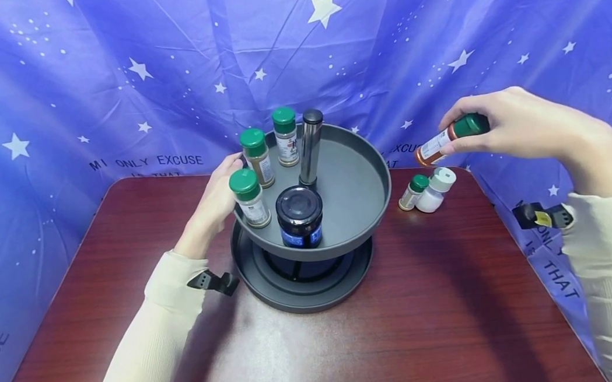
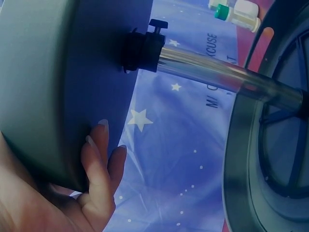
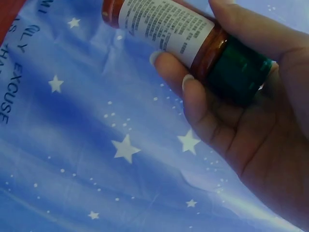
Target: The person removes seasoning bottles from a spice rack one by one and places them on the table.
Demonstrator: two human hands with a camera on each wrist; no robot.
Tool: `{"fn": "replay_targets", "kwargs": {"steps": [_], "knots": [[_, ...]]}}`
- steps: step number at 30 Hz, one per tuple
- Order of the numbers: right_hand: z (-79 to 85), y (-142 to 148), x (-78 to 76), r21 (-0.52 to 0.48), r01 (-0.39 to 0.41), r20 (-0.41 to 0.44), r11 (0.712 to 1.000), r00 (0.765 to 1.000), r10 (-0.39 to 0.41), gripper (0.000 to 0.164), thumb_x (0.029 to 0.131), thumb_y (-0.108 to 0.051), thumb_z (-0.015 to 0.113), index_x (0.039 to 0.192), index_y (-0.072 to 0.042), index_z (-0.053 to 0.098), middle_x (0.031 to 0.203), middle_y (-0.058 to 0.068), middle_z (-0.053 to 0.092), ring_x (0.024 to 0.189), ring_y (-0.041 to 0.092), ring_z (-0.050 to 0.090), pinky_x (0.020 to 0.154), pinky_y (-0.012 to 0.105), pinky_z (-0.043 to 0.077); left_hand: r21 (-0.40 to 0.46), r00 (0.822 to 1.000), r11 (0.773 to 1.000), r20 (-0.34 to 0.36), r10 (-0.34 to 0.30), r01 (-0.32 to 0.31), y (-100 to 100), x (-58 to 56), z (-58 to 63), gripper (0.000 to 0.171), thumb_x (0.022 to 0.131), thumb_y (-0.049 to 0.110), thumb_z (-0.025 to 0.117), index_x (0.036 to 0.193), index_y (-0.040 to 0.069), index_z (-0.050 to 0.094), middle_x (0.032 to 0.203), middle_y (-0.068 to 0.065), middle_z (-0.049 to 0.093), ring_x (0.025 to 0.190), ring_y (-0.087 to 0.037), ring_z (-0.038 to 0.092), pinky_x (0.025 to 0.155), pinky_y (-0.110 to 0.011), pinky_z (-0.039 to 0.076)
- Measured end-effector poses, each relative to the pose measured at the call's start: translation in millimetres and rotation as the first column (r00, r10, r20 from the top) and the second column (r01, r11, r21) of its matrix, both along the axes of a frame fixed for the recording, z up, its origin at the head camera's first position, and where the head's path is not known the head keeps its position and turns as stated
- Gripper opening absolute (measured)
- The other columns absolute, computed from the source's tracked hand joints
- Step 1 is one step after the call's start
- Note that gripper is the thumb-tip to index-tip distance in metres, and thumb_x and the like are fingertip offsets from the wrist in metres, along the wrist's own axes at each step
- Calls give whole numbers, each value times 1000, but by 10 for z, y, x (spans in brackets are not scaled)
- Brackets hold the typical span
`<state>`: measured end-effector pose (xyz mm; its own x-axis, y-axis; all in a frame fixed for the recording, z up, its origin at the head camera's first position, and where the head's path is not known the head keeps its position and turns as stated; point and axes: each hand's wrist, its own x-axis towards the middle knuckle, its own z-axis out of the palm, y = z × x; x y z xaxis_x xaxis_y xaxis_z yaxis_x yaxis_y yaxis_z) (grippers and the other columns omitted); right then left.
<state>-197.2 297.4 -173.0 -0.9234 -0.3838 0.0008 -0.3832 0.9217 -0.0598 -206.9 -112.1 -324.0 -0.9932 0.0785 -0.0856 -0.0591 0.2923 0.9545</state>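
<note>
My right hand (image 1: 523, 122) holds a spice jar (image 1: 436, 148) with red-brown contents and a green cap, tilted in the air above the table's right side. In the right wrist view its printed label (image 3: 166, 26) shows, the fingers and thumb round the capped end. My left hand (image 1: 221, 193) grips the left edge of the upper tray (image 1: 355, 176) of a grey two-tier rack. From the left wrist view, fingers (image 2: 99, 169) curl under that tray. Three green-capped spice jars, one of them at the front left (image 1: 251, 199), and a dark-lidded jar (image 1: 300, 217) stand on the upper tray.
A small green-capped jar (image 1: 413, 193) and a white-capped jar (image 1: 436, 190) stand on the table right of the rack. A metal post (image 1: 311, 150) rises from the upper tray. The lower tray (image 1: 304, 302) sits on the red-brown table (image 1: 424, 324), with a star-patterned curtain (image 1: 276, 47) behind.
</note>
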Motion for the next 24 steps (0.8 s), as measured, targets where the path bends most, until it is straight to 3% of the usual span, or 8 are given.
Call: {"fn": "replay_targets", "kwargs": {"steps": [7,11,15,24], "knots": [[-108,84,-135,24,32,41,999,999,-33,37,89,-45,71,115,-19,68,73,1,60,61,10,48,57,27,36,10,1000,1000,3,-3,3,0,3,-2,52,107,34,26,156,18,29,161,-6,30,150,-26,23,121,-54,23],[-173,121,-216,18,48,55,999,997,-49,41,90,-44,70,118,-15,67,83,3,65,64,13,50,59,29,37,11,1000,1000,0,-1,1,-5,-1,3,52,107,33,26,156,18,29,162,-7,29,151,-26,22,122,-53,22],[-214,158,-299,33,57,88,998,994,-60,43,91,-41,69,123,-12,65,93,6,70,71,15,53,63,32,39,13,1000,1000,1,-2,2,-7,-8,3,52,106,34,25,156,18,28,163,-6,28,152,-25,21,122,-53,21],[-314,195,-394,63,68,212,996,974,-80,42,93,-27,64,129,-5,61,93,9,70,76,18,56,63,32,39,25,1000,1000,7,-4,4,-10,4,-3,52,107,34,25,156,19,27,163,-7,27,152,-27,21,122,-54,22]]}}
